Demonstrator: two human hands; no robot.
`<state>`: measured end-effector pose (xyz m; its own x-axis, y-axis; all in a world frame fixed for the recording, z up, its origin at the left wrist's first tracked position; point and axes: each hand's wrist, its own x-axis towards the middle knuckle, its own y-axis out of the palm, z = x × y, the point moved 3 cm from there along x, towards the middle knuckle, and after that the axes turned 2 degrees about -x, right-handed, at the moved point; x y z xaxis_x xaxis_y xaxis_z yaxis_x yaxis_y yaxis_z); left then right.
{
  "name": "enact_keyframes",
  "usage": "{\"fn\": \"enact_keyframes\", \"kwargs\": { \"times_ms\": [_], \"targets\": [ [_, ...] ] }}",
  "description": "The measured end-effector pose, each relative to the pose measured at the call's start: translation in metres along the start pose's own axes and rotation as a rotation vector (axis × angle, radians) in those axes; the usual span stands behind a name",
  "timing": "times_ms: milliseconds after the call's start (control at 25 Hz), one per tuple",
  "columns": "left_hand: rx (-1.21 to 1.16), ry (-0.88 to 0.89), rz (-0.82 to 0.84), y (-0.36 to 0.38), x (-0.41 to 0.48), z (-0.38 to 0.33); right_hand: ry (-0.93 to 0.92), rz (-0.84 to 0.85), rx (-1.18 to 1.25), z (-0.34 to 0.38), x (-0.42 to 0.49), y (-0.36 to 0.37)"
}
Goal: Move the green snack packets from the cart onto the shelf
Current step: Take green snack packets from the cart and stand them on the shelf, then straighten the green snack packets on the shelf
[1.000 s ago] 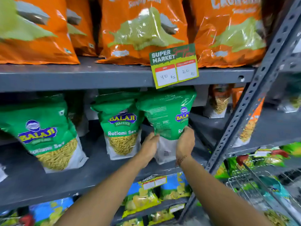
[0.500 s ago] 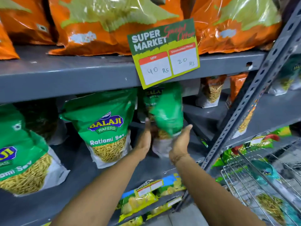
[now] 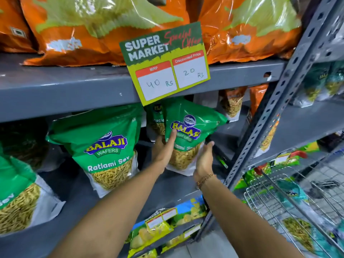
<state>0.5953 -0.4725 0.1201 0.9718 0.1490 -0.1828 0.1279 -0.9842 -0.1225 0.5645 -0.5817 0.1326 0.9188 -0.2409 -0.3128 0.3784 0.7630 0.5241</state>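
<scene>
Green Balaji packet point(image 3: 188, 127) | upright, logo facing me, yellow sev showing through clear lower half | at grey shelf point(image 3: 167, 185), just right of matching packet point(image 3: 104, 146) | held between my left hand point(image 3: 163, 148) and right hand point(image 3: 203, 159)

orange packets point(image 3: 104, 34), price sign point(image 3: 164, 62) — yellow packets point(image 3: 154, 230)
</scene>
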Motion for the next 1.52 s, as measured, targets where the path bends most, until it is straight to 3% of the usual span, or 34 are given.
{"fn": "enact_keyframes", "kwargs": {
  "times_ms": [120,240,320,440,520,600,760,840,880,1000,1080,1160,1240,1320,1440,1520],
  "targets": [
    [0.039,0.047,-0.173,0.008,-0.025,0.006,0.068,0.033,-0.081,0.005,0.009,0.000],
    [-0.014,0.008,-0.239,0.009,-0.035,0.000,0.056,0.020,-0.075,0.000,0.007,-0.008],
    [0.029,0.044,-0.220,0.003,-0.044,-0.002,0.006,-0.121,-0.166,-0.007,-0.002,-0.019],
    [0.144,0.088,-0.224,-0.028,-0.071,0.015,-0.020,-0.412,-0.510,-0.035,-0.044,-0.027],
    [0.130,0.144,-0.357,-0.069,-0.099,0.029,-0.047,-0.262,-0.470,-0.066,-0.080,-0.011],
    [0.090,0.250,-0.642,-0.125,-0.127,0.037,-0.007,0.082,-0.403,-0.101,-0.121,0.029],
    [-0.290,0.419,-1.201,-0.259,-0.166,0.034,-0.173,0.631,-0.640,-0.148,-0.180,0.139],
    [-0.359,0.321,-1.353,-0.328,-0.166,0.040,-0.306,0.690,-0.668,-0.160,-0.192,0.191],
    [-0.373,0.258,-1.310,-0.362,-0.157,0.048,-0.334,0.686,-0.657,-0.164,-0.197,0.217],
    [-0.523,0.253,-0.870,-0.410,-0.126,0.049,-0.424,0.542,-0.701,-0.165,-0.181,0.261],
    [-0.542,0.248,-0.680,-0.426,-0.110,0.041,-0.334,0.474,-0.534,-0.161,-0.165,0.273],
    [-0.502,0.307,-0.649,-0.436,-0.104,0.032,-0.182,0.503,-0.216,-0.165,-0.158,0.273],
    [-0.498,0.360,-0.622,-0.436,-0.104,0.034,-0.128,0.487,-0.097,-0.176,-0.151,0.263],
    [-0.438,0.346,-0.528,-0.424,-0.111,0.053,-0.076,0.536,-0.147,-0.199,-0.153,0.246],
    [-0.293,0.178,-0.322,-0.404,-0.124,0.090,0.036,0.690,-0.456,-0.248,-0.166,0.220],
    [-0.274,0.134,-0.318,-0.400,-0.126,0.096,-0.003,0.668,-0.632,-0.260,-0.167,0.210]
  ]
}}
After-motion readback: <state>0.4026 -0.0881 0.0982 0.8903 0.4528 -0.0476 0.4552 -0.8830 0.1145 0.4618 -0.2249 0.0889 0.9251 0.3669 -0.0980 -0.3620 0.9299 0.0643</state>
